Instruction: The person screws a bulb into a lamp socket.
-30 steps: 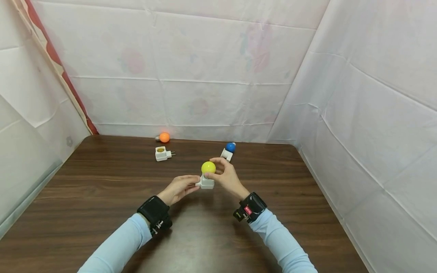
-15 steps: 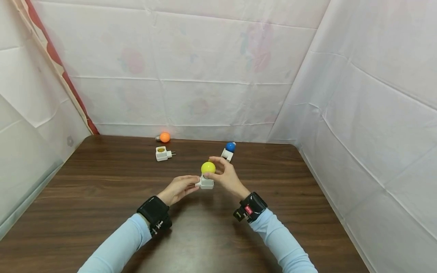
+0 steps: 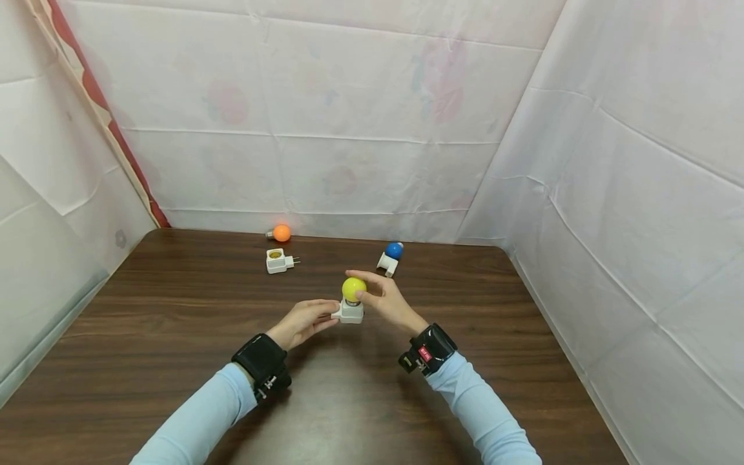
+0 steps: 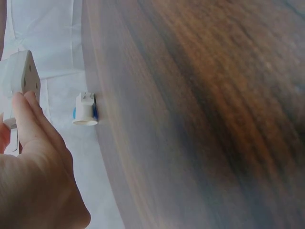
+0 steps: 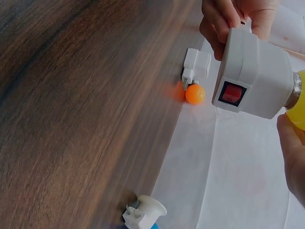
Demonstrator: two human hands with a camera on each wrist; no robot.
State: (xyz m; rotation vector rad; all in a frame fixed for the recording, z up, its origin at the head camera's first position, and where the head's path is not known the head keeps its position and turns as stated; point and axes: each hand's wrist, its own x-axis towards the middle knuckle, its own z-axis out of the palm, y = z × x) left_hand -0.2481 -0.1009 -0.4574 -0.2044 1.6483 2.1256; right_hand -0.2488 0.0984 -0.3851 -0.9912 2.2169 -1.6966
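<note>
Atop the white, boxy plastic plug-in socket [image 3: 351, 315] pinched in the left hand [image 3: 303, 323], grips the round yellow bulb [image 3: 352, 289] with the right hand [image 3: 388, 305], having just shifted that grip round it, so probably is twisting it, whether in or out unclear.

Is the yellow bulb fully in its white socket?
Not fully: the right wrist view shows bare metal between the yellow bulb and the white socket.

Yellow bulb [image 3: 352, 288], white socket [image 3: 351, 314], red switch [image 5: 232, 93]; brown wood-grained table [image 3: 174, 310].
</note>
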